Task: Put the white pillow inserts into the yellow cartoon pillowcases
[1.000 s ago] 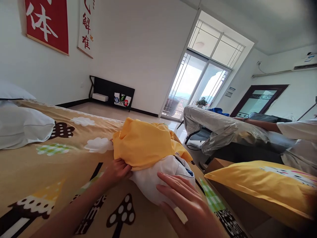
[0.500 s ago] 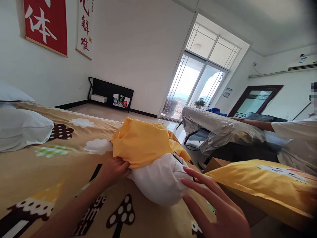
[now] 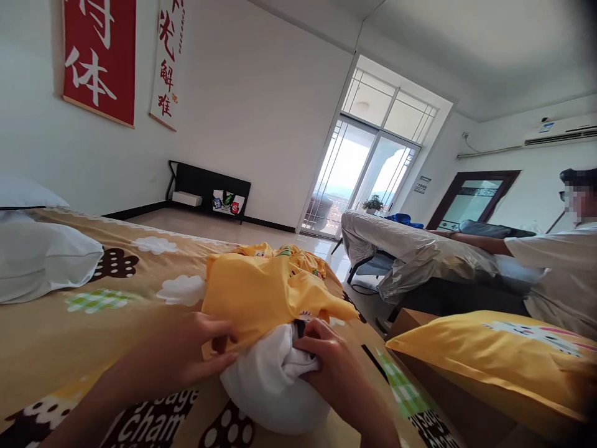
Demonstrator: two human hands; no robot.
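A white pillow (image 3: pixel 268 386) lies on the patterned bed cover (image 3: pixel 107 323), half inside a yellow pillowcase (image 3: pixel 261 292). My left hand (image 3: pixel 186 354) grips the pillowcase's open edge, fingers curled round the cloth. My right hand (image 3: pixel 331 367) is closed on the pillow's white fabric where it meets the case, bunching it. Both hands sit close together at the near end of the pillow.
White pillows (image 3: pixel 41 255) lie at the bed's left. A yellow pillow (image 3: pixel 494 354) rests on a brown box at the right. Another person in a white shirt (image 3: pixel 555 267) reaches over a silver-covered piece of furniture (image 3: pixel 410 255). Glass balcony doors (image 3: pixel 354 180) stand behind.
My right hand came back from the pillow's side and closed on its white fabric. My left hand shifted its grip along the pillowcase edge. The pillow moved nearer to me.
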